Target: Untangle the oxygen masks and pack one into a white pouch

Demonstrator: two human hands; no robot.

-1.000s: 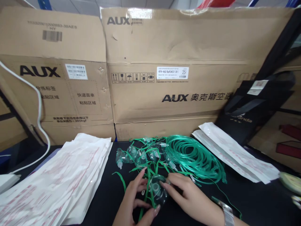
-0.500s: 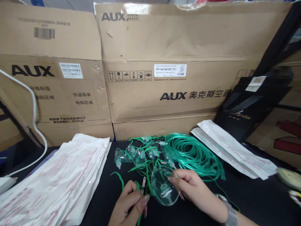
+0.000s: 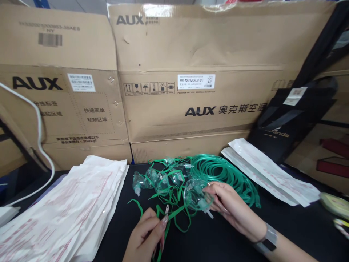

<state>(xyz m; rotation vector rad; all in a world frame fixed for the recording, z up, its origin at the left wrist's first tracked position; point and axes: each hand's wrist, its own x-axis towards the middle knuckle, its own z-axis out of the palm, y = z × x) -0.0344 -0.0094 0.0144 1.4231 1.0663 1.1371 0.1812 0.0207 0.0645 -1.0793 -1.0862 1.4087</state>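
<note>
At the bottom centre, my left hand (image 3: 148, 234) pinches a green elastic strap (image 3: 177, 212), with a small metal clip (image 3: 167, 209) just above its fingertips. My right hand (image 3: 227, 202) has its fingers closed on the rim of a clear mask (image 3: 193, 196), which is tilted, a white connector pointing down. The strap runs between the mask and my left hand. Behind them lie several clear masks (image 3: 162, 183) with tangled green straps. A coil of green tubing (image 3: 226, 174) rests beside these, partly behind my right hand.
White printed pouches (image 3: 68, 203) are stacked at the left, with more pouches (image 3: 272, 174) at the right. Large cardboard boxes (image 3: 191, 127) stand at the back. A black bag (image 3: 294, 120), a white cable (image 3: 39, 127) and a tape roll (image 3: 334, 203) are at the sides.
My right hand has moved up and to the right with the mask, which has turned. The strap now stretches towards my left hand, which has shifted slightly left.
</note>
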